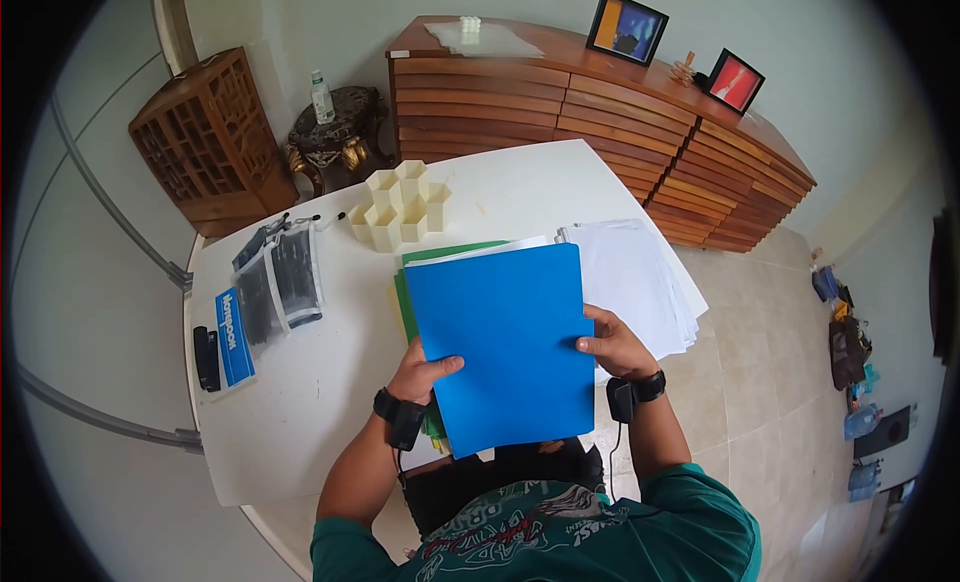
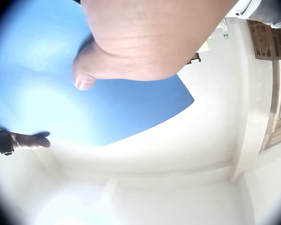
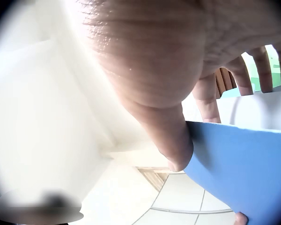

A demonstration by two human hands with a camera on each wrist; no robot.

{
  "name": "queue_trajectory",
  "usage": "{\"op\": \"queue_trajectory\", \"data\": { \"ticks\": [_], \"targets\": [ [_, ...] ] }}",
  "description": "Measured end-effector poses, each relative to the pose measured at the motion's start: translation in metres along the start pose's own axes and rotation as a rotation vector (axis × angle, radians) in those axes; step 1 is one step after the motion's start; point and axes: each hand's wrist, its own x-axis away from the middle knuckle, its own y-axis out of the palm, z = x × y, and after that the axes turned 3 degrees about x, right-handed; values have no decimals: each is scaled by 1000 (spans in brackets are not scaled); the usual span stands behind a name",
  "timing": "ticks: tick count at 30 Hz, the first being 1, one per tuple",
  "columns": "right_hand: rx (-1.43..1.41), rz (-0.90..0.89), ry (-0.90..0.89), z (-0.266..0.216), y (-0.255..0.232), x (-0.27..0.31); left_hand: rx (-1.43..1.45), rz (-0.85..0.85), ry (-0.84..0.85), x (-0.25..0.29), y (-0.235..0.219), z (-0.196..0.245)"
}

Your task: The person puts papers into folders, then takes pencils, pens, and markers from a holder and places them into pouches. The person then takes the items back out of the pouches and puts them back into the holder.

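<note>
A blue folder (image 1: 505, 347) is held up in front of the person, tilted, over the near edge of the table. My left hand (image 1: 415, 374) grips its left edge, thumb lying across the blue face. At the right edge my right hand (image 1: 622, 350) pinches it; the right wrist view shows the thumb (image 3: 175, 150) on one side and the fingers behind. Green folders (image 1: 405, 292) and a white sheet (image 1: 520, 246) show behind the blue folder, mostly hidden by it. A spread stack of white paper (image 1: 640, 287) lies on the table to its right.
On the white table (image 1: 290, 422) stand cream hexagonal holders (image 1: 400, 210). Mesh zip pouches (image 1: 280, 282), a blue notebook pack (image 1: 233, 332) and a black stapler-like object (image 1: 206, 358) lie at the left. Behind are a wooden cabinet (image 1: 480, 92) and a stool with a bottle (image 1: 321, 98).
</note>
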Motion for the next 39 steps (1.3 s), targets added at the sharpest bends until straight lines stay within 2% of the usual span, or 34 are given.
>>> {"op": "queue_trajectory", "data": {
  "ticks": [4,10,13,15,19,23,25,26,27,29,31,35,36,37,39],
  "targets": [
    [-11,-22,-68,-2,-1,-2,11,-4,6,-1,-2,-2],
    [85,-138,34,-5,-7,3,23,10,2,-1,0,0],
    [-36,-158,114,2,-8,4,2,20,-11,0,1,0],
    [309,-133,-68,-5,0,7,-21,58,-16,-2,2,-3],
    [372,-158,-42,-14,19,19,-5,60,-12,-4,-1,-5],
    [312,-78,23,-10,21,27,60,34,16,-5,8,-1],
    [281,-15,29,-12,8,33,97,25,54,-7,11,-4],
    [175,-20,14,-21,2,35,104,29,56,-8,10,-7],
    [253,9,-80,-34,-7,35,112,34,60,-8,9,-9],
    [374,240,-117,-50,-34,39,146,44,80,-8,11,-3],
    [379,395,-26,-72,-65,46,180,52,103,-9,13,4],
    [360,553,-27,-88,-138,42,240,125,168,-10,9,15],
    [361,527,46,-87,-160,39,266,142,171,-11,9,16],
    [357,524,46,-82,-180,34,262,146,171,-12,8,18],
    [541,368,89,-65,-212,24,312,131,133,-10,4,17]
  ]
}}
